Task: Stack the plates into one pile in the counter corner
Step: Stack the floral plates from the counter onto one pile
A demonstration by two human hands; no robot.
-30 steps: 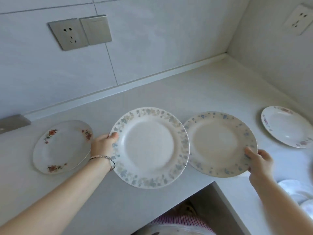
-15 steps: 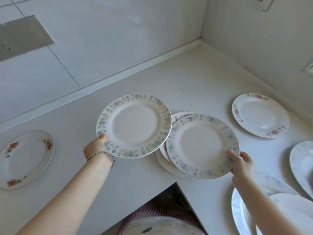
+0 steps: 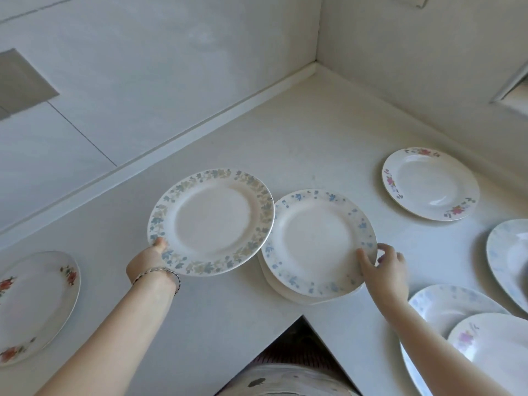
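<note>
My left hand grips the near-left rim of a white plate with a grey-blue leaf border and holds it tilted above the counter. Just right of it, a blue-flower plate lies on top of another white plate, whose edge shows beneath. My right hand is at the blue-flower plate's right rim, thumb touching it and fingers spread apart. The counter corner lies further back, bare.
A pink-flower plate sits at the right, near the side wall. A red-flower plate lies far left. Three more plates crowd the right edge. The counter's inner front edge is close below the stacked pair.
The view swung right toward the corner. My right hand set the blue-flower plate down on the plate beneath and loosened its fingers. My left hand carried the leaf-border plate rightward beside it.
</note>
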